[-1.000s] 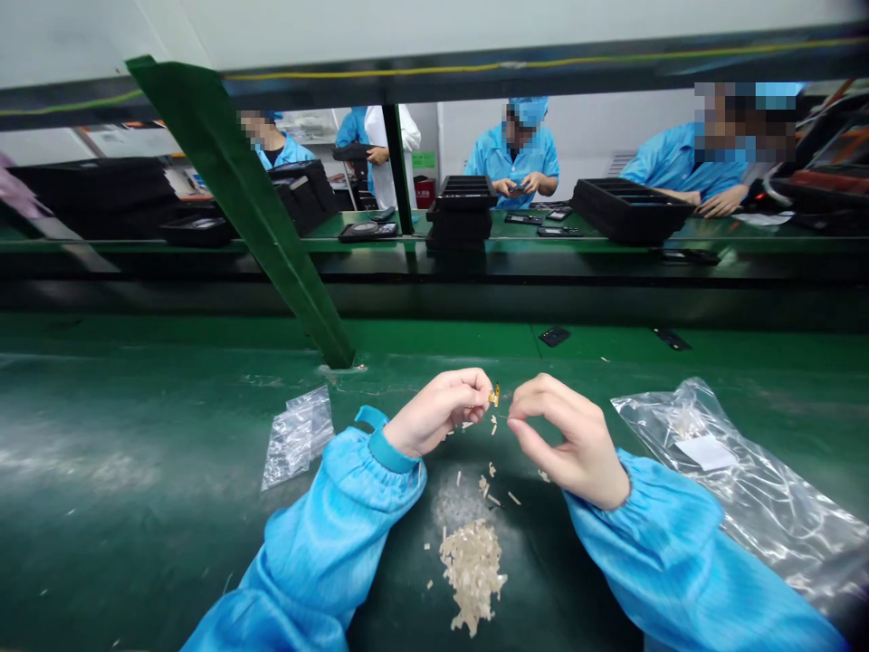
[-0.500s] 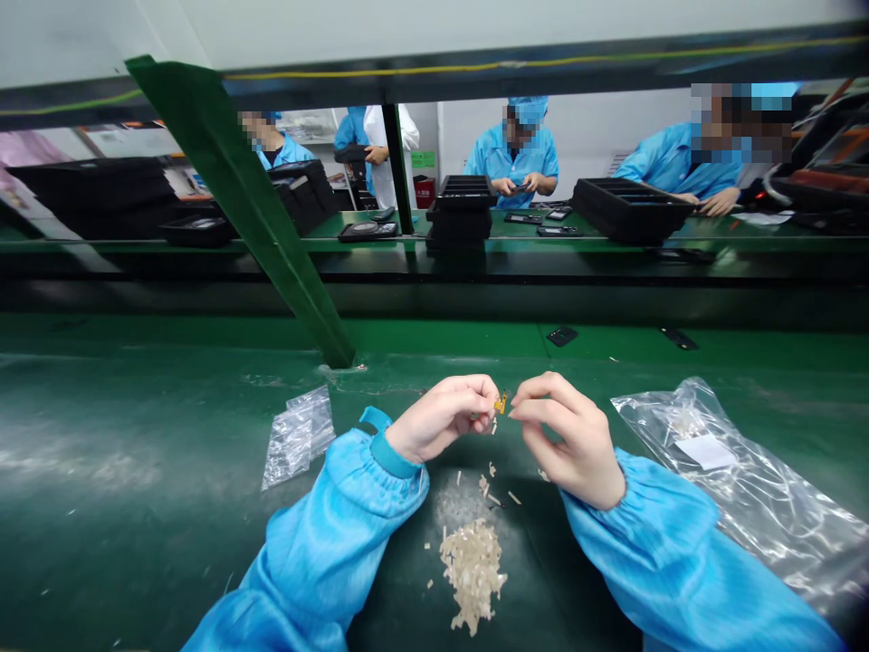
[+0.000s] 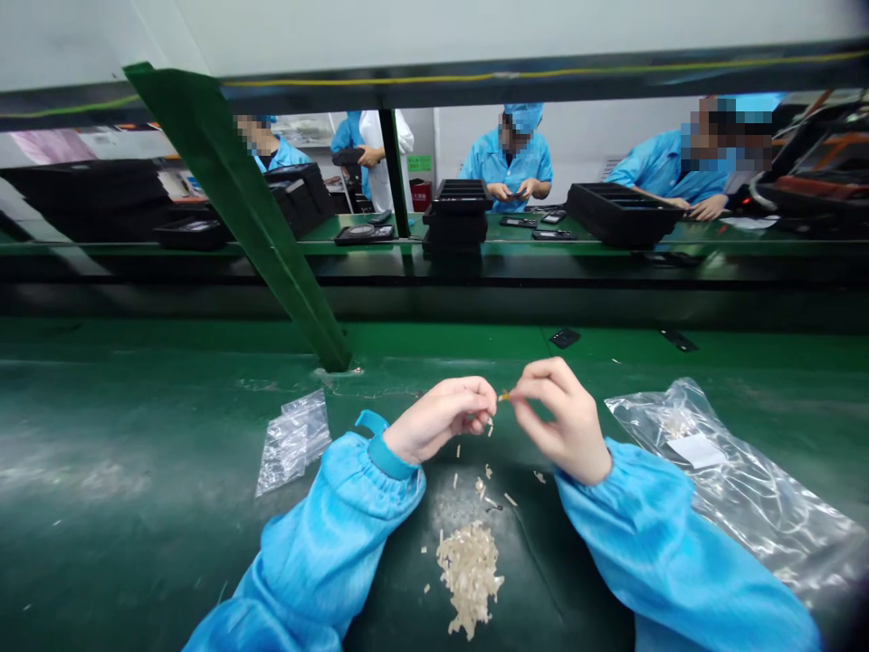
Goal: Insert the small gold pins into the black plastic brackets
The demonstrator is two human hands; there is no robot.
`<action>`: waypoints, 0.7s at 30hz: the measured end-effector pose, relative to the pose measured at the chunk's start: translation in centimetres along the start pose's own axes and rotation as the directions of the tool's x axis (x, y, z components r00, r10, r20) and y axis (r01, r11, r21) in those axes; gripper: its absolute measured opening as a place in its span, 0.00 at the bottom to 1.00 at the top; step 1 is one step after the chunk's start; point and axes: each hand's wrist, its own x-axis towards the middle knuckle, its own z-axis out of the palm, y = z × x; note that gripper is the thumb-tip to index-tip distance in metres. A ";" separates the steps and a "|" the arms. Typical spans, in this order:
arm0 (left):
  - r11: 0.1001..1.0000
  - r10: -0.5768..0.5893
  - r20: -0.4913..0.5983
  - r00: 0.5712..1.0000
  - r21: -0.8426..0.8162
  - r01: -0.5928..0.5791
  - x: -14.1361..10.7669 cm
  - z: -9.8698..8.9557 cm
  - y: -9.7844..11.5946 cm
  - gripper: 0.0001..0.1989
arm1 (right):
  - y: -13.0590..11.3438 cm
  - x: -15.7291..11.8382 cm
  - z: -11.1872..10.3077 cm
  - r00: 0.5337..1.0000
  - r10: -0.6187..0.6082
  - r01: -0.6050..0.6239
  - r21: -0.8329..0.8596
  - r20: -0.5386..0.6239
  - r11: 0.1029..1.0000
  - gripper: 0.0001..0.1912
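Nearest, between the blue sleeves (image 3: 339,534) and closer in than both hands, a loose pile of pale scraps (image 3: 470,580) lies on the green worktop (image 3: 156,561). A few stray slips (image 3: 510,499) trail from it towards the space under the fingers. Just beyond, the left hand (image 3: 444,418), with a teal band (image 3: 390,455) at its wrist, has its thumb and fingers closed together in a pinch on one end of a small orange part (image 3: 504,397). The right hand (image 3: 565,421) meets the other end with thumb and forefinger drawn nearly together, its palm hollow and open. The part sits in the narrow space between the two hands, above the worktop; its exact shape is too small to tell. Small clear bags (image 3: 293,442) lie flat to the left of the left hand, and a large clear bag (image 3: 753,498) with a white slip of paper (image 3: 698,450) spreads to the right of the right hand. Past the hands are two flat black pieces (image 3: 565,338). Farther off, beyond a slanting green post (image 3: 237,208), a second worktop (image 3: 502,237) carries black trays (image 3: 458,217), with people (image 3: 514,158) in blue behind it.
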 end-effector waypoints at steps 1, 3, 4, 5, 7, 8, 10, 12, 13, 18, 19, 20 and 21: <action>0.994 0.033 -0.046 0.998 0.107 -0.028 0.1 -0.3 0.0 0.06 | 1.8 0.2 0.3 0.990 0.143 -0.142 -0.043 0.020 0.989 0.03; 0.909 0.132 -0.130 0.983 0.412 -0.068 0.3 -0.9 0.1 0.04 | 6.3 0.5 0.7 0.915 0.401 -0.391 -0.164 0.033 0.906 0.03; 0.815 0.188 -0.143 0.972 0.575 -0.073 0.5 -1.3 0.0 0.04 | 8.7 0.6 0.8 0.887 0.462 -0.449 -0.202 0.017 0.870 0.05; 0.682 0.234 -0.120 0.965 0.728 -0.074 0.6 -1.7 0.0 0.04 | 11.0 0.7 0.8 0.852 0.523 -0.508 -0.243 0.001 0.827 0.09; 0.384 0.256 -0.021 0.966 0.920 -0.081 0.8 -2.5 -0.2 0.05 | 15.1 0.9 0.7 0.775 0.631 -0.600 -0.326 -0.015 0.730 0.20; 0.267 0.239 0.022 0.971 0.960 -0.088 0.9 -2.9 -0.4 0.05 | 16.7 1.0 0.5 0.738 0.674 -0.632 -0.367 -0.017 0.683 0.25; 0.129 0.195 0.049 0.980 0.989 -0.075 1.1 -3.7 -0.8 0.07 | 18.9 1.1 0.3 0.682 0.731 -0.655 -0.432 0.015 0.620 0.35; 0.085 0.168 0.009 0.986 0.996 -0.023 1.3 -4.5 -1.3 0.13 | 20.4 1.3 0.1 0.642 0.764 -0.650 -0.478 0.071 0.591 0.43; 0.066 0.155 -0.011 0.988 0.998 0.000 1.4 -4.8 -1.6 0.17 | 21.0 1.4 0.1 0.619 0.780 -0.649 -0.498 0.094 0.575 0.46; 0.023 0.092 -0.013 0.996 1.000 0.011 2.1 -5.9 -2.9 0.29 | 22.7 1.6 0.1 0.507 0.850 -0.656 -0.576 0.142 0.487 0.45; 0.013 0.077 0.002 0.997 1.000 -0.003 2.3 -6.0 -3.2 0.30 | 22.8 1.6 0.0 0.499 0.855 -0.656 -0.585 0.138 0.477 0.44; -0.002 0.061 0.018 0.998 1.000 -0.018 2.5 -6.1 -3.5 0.31 | 22.8 1.6 -0.1 0.498 0.857 -0.656 -0.590 0.132 0.471 0.43; -0.017 0.046 0.032 0.998 0.999 -0.032 2.6 -6.1 -3.8 0.33 | 22.6 1.7 -0.3 0.500 0.857 -0.657 -0.590 0.126 0.470 0.43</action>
